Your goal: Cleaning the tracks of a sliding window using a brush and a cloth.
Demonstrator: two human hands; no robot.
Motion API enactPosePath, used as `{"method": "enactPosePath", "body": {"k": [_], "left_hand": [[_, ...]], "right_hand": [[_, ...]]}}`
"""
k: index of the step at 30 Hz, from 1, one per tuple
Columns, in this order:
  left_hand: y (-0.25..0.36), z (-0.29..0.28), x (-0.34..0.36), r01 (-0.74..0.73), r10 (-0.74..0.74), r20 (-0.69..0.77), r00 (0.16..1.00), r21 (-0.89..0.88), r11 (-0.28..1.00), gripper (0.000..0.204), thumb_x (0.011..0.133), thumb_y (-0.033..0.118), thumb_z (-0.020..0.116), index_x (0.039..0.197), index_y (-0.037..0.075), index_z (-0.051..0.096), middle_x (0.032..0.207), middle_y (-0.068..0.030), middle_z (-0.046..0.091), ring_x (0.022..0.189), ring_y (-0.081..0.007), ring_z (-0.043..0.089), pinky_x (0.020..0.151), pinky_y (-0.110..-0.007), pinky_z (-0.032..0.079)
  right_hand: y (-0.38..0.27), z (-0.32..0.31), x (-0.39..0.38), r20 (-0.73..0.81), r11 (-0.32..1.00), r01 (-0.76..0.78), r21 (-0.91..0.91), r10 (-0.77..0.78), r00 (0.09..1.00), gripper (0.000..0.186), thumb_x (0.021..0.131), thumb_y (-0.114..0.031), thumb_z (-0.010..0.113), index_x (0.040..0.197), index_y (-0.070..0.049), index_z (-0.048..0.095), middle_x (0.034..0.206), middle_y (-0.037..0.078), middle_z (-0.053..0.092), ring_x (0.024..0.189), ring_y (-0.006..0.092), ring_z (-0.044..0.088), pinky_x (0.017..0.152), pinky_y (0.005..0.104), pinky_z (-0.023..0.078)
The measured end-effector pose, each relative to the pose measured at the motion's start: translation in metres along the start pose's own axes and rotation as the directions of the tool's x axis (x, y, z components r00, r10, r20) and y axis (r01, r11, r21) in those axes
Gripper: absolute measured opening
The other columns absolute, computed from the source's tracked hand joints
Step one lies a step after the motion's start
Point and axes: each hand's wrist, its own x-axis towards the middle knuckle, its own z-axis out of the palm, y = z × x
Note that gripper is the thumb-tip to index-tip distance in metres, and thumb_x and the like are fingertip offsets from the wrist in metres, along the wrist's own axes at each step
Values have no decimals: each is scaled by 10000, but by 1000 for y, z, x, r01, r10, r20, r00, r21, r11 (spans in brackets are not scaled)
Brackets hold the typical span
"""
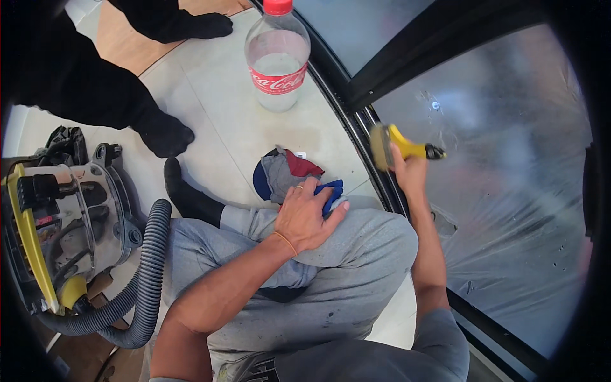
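I have the right hand [407,170] closed on a brush [407,145], slightly blurred beside the track [365,120]; the step looks like brushing, and the next move calls for bristles set along the groove. Whether they touch, I cannot tell. The left hand [304,215] covers bunched cloth [283,175], its grip hidden.

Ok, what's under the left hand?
Grey, red and blue cloth sticks out from under the left hand, and grey trousers show beside it. Whatever lies directly beneath the palm is hidden.
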Motion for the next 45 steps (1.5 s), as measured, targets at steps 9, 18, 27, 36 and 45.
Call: {"method": "enactPosePath", "body": {"k": [9, 18, 27, 36, 45], "left_hand": [[-1, 1, 0, 29, -29, 5, 1000, 0, 1000, 542, 963, 455, 619, 1102, -62, 702, 1135, -214, 594, 995, -397, 594, 910, -468, 463], [3, 1, 2, -2, 2, -4, 1000, -12, 1000, 526, 960, 452, 623, 1094, -50, 707, 1134, -206, 594, 995, -394, 594, 907, -469, 463], [1, 1, -1, 19, -19, -13, 1000, -15, 1000, 533, 963, 474, 617, 1114, -27, 716, 1126, -202, 594, 989, -392, 594, 900, -466, 463], [5, 0, -1, 25, -25, -32, 999, -13, 1000, 536, 959, 489, 620, 1134, -7, 720, 1093, -189, 582, 968, -383, 591, 904, -460, 461], [-3, -3, -6, 35, -36, -17, 999, -28, 999, 574, 961, 537, 586, 1160, 20, 732, 1092, -184, 567, 971, -360, 583, 902, -444, 451]], "right_hand": [[-44, -37, 6, -127, 919, -15, 395, 71, 989, 348, 972, -191, 730, 1204, 61, 673, 1072, 131, 695, 928, 208, 702, 699, 396, 675], [-41, 18, 13, 138, 835, -215, -506, 325, 936, 384, 957, -213, 741, 1183, 93, 687, 1054, 183, 751, 943, 201, 714, 750, 372, 575], [-51, -22, -33, -91, 961, 245, 127, -234, 968, 311, 955, -96, 722, 1230, 46, 694, 1107, 180, 758, 1041, 196, 728, 901, 331, 585], [-50, 45, 1, 325, 793, 438, -423, -319, 890, 324, 942, -149, 741, 1236, -19, 699, 1003, 225, 750, 942, 275, 775, 782, 339, 580], [-83, 16, -14, 128, 910, 382, -162, -365, 922, 300, 919, -163, 779, 1143, 29, 726, 928, 192, 769, 845, 249, 774, 726, 341, 581]]}}
